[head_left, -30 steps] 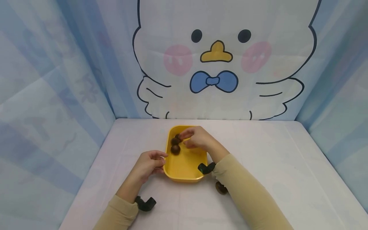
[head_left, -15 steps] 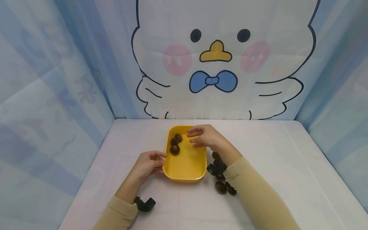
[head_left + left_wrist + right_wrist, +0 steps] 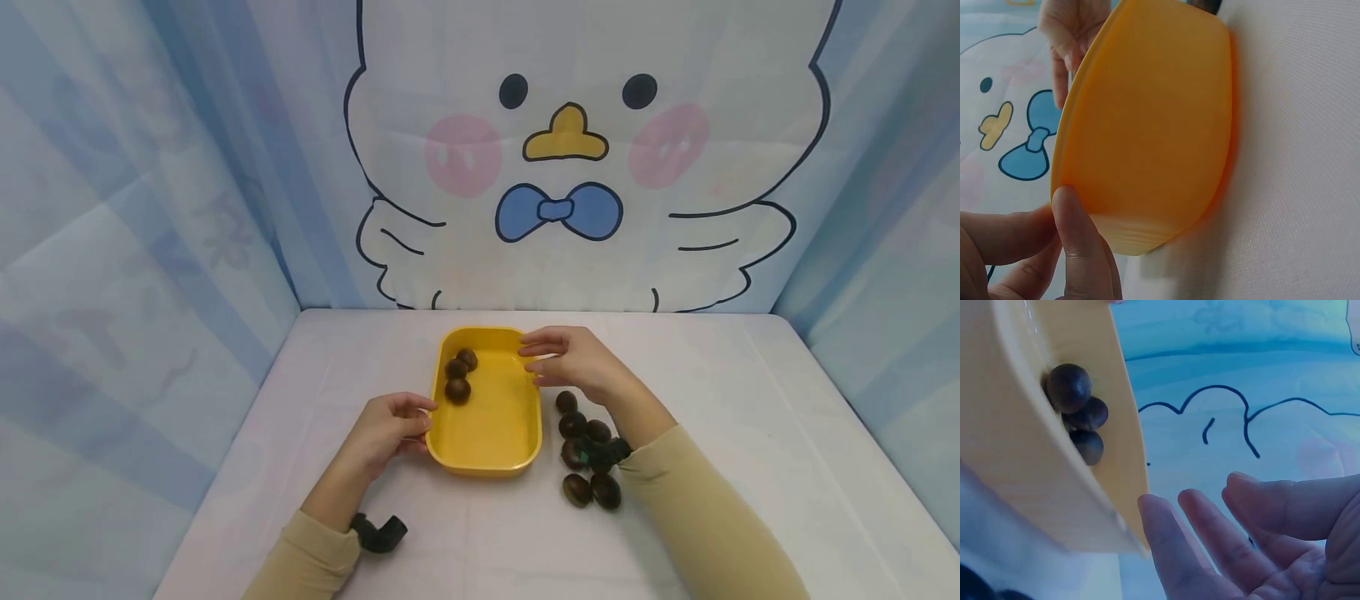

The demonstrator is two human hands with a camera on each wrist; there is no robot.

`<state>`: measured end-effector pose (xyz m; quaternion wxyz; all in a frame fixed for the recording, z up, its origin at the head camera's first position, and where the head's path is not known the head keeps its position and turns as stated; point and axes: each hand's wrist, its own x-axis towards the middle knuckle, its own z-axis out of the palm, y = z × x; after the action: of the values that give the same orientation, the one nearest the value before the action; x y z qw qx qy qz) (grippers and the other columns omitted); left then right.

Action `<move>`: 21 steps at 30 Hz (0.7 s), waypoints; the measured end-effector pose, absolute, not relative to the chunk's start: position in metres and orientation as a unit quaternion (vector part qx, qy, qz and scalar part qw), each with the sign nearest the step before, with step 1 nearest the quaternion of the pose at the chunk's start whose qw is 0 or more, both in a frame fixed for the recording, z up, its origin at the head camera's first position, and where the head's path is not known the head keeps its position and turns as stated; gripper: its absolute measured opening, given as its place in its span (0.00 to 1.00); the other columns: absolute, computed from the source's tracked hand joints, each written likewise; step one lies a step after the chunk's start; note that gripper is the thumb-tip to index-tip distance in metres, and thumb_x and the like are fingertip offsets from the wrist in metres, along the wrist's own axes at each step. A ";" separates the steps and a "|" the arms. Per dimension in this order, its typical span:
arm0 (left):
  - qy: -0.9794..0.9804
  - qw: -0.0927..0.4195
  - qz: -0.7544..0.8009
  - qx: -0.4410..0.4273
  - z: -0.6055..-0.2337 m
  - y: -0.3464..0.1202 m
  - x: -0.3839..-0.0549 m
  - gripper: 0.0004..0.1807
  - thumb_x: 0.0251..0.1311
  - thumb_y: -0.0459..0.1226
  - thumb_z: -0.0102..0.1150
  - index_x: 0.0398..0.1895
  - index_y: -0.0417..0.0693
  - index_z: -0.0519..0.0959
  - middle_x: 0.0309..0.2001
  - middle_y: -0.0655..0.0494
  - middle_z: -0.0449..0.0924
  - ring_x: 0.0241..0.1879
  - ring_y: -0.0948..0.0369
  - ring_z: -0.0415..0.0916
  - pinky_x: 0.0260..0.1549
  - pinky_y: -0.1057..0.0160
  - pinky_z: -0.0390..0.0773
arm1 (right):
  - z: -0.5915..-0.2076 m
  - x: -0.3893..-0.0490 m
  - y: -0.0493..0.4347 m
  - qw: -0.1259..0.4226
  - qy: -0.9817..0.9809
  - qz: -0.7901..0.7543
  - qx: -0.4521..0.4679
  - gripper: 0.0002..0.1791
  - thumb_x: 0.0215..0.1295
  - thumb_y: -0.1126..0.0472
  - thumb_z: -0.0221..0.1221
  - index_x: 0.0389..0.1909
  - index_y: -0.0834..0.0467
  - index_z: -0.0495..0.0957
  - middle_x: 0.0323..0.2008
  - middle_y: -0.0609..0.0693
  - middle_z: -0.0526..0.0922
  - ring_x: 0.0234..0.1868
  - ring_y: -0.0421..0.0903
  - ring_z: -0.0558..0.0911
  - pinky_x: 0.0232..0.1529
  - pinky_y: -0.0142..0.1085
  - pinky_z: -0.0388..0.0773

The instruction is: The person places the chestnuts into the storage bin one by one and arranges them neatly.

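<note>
On the table stands a yellow plastic tray [image 3: 491, 433], deep-walled with rounded corners. My left hand [image 3: 388, 427] pinches its left rim; the left wrist view shows the thumb [image 3: 1075, 219] against the wall near a corner. Inside, along the left side, three dark brown chestnut-like balls [image 3: 458, 391] lie in a row, also visible in the right wrist view as round balls [image 3: 1069, 387]. My right hand [image 3: 576, 362] hovers by the tray's far right rim, fingers loosely extended and holding nothing. Its palm [image 3: 1297, 569] shows bare in the right wrist view.
Several more dark brown balls [image 3: 606, 492] lie on the table to the right of the tray, partly hidden by the right wrist's black camera mount [image 3: 609, 452]. A printed cloth [image 3: 558, 275] with a cartoon bird hangs at the back, and blue curtains [image 3: 135, 292] flank the table.
My right hand has moved right, from over the balls inside the tray to its right rim. Several balls beside the tray have come into sight. The left hand has stayed still.
</note>
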<state>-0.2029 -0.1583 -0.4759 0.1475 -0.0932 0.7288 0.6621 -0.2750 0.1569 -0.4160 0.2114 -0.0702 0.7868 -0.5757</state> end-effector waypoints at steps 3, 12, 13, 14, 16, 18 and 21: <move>0.730 0.148 0.661 -0.095 -0.476 -0.159 -0.202 0.16 0.67 0.25 0.64 0.57 0.34 0.84 0.36 0.51 0.81 0.25 0.61 0.81 0.28 0.67 0.88 | -0.418 -0.273 0.166 0.205 0.794 -0.568 -0.064 0.29 0.71 0.69 0.64 0.73 0.60 0.75 0.71 0.65 0.79 0.68 0.64 0.82 0.59 0.47 0.89; 0.736 0.149 0.654 -0.094 -0.475 -0.159 -0.202 0.16 0.68 0.26 0.65 0.58 0.36 0.85 0.38 0.50 0.81 0.28 0.59 0.82 0.29 0.65 0.89 | -0.429 -0.269 0.196 0.183 0.826 -0.532 -0.050 0.29 0.74 0.68 0.61 0.75 0.59 0.74 0.71 0.60 0.80 0.68 0.59 0.84 0.63 0.43 0.87; 0.736 0.149 0.654 -0.094 -0.475 -0.159 -0.202 0.16 0.68 0.26 0.65 0.57 0.36 0.85 0.38 0.50 0.81 0.28 0.59 0.82 0.29 0.65 0.89 | -0.430 -0.268 0.199 0.182 0.828 -0.528 -0.046 0.29 0.74 0.68 0.61 0.74 0.59 0.74 0.71 0.60 0.81 0.68 0.59 0.84 0.64 0.44 0.87; 0.736 0.149 0.654 -0.095 -0.475 -0.159 -0.202 0.16 0.68 0.26 0.65 0.57 0.36 0.85 0.38 0.50 0.81 0.28 0.59 0.82 0.29 0.65 0.89 | -0.431 -0.268 0.201 0.181 0.831 -0.524 -0.046 0.29 0.74 0.67 0.61 0.74 0.59 0.74 0.71 0.60 0.80 0.68 0.59 0.84 0.65 0.45 0.86; 0.735 0.149 0.654 -0.096 -0.475 -0.159 -0.202 0.16 0.68 0.26 0.65 0.57 0.37 0.85 0.38 0.50 0.81 0.28 0.59 0.82 0.29 0.65 0.89 | -0.434 -0.267 0.205 0.180 0.835 -0.518 -0.047 0.28 0.74 0.66 0.62 0.74 0.59 0.74 0.71 0.60 0.80 0.68 0.60 0.83 0.67 0.48 0.84; 0.735 0.148 0.654 -0.097 -0.475 -0.159 -0.202 0.16 0.68 0.26 0.65 0.57 0.37 0.85 0.38 0.50 0.81 0.28 0.59 0.82 0.29 0.65 0.89 | -0.437 -0.267 0.208 0.178 0.839 -0.512 -0.044 0.28 0.74 0.64 0.63 0.74 0.58 0.75 0.71 0.60 0.80 0.68 0.60 0.83 0.70 0.51 0.82; 0.735 0.148 0.655 -0.098 -0.476 -0.159 -0.203 0.16 0.68 0.26 0.64 0.58 0.36 0.85 0.38 0.50 0.81 0.27 0.60 0.82 0.29 0.65 0.89 | -0.443 -0.267 0.211 0.176 0.843 -0.506 -0.042 0.28 0.75 0.63 0.63 0.73 0.59 0.75 0.71 0.61 0.80 0.68 0.59 0.83 0.72 0.54 0.80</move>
<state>-0.2031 -0.1594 -0.4762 0.1480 -0.0976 0.7346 0.6550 -0.2665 0.2115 -0.4426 0.1761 -0.0418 0.8434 -0.5058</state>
